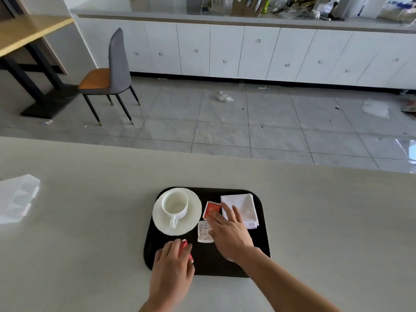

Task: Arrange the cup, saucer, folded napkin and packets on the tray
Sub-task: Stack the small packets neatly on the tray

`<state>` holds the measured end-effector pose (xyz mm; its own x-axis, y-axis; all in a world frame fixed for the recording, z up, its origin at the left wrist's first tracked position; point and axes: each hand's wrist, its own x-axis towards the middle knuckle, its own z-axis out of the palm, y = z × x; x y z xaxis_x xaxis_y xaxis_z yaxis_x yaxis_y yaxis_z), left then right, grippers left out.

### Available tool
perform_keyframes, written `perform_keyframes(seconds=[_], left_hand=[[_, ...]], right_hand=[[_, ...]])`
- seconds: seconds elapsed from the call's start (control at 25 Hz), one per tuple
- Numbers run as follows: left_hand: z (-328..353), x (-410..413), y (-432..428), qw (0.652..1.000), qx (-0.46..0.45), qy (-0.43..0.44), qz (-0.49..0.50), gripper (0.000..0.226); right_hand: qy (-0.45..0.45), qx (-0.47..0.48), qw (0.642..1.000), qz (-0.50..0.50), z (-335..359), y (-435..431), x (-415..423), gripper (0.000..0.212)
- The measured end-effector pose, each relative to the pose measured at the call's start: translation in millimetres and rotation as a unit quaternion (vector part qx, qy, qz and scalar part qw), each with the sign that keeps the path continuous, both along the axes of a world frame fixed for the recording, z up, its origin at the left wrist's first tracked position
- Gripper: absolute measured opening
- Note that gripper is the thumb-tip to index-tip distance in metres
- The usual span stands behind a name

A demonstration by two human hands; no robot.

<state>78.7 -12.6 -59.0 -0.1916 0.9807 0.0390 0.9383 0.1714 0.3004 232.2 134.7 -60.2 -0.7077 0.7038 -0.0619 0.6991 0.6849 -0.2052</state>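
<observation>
Tray [225, 264] sits on the desk [90, 221]. On it, the cup [174, 204] stands in its saucer [193, 219] far left and the napkin [244, 204] lies far right. Right hand [229, 235], fingers spread flat, presses the red packet [211, 209], with the white packet [203, 233] at its thumb. Left hand [172, 264] curls round a second red packet [185, 244] on the near left.

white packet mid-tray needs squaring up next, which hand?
Right, probably. The right hand lies open beside the white packet, touching the upper red packet; the left hand holds the lower red packet.
</observation>
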Motion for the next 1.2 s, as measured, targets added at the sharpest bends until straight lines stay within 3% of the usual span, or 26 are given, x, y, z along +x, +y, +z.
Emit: perform_keyframes(seconds=[0.32,0.48,0.6,0.84,1.08,1.2], left_hand=[[-4,-9,-15,0.999,-0.018,-0.030,-0.024,0.048],[-9,-9,-19,0.996,-0.005,-0.082,-0.034,0.048],[-11,-9,-19,0.995,-0.002,-0.097,-0.011,0.049],[-5,-11,-18,0.997,0.011,-0.078,0.028,0.026],[-11,1,-14,0.982,0.012,-0.185,0.042,0.038],[-10,-3,-16,0.986,0.022,-0.160,0.029,0.042]], right_hand=[[-0.028,0.016,0.998,0.046,4,-33,22,0.039],[0.046,0.017,0.998,0.030,8,-52,30,0.020],[0.090,-0.015,0.996,-0.006,8,-55,25,0.022],[0.075,-0.041,0.996,-0.034,5,-63,20,0.025],[0.155,-0.092,0.983,0.009,4,-95,5,0.035],[0.160,-0.056,0.983,-0.076,3,-90,6,0.040]])
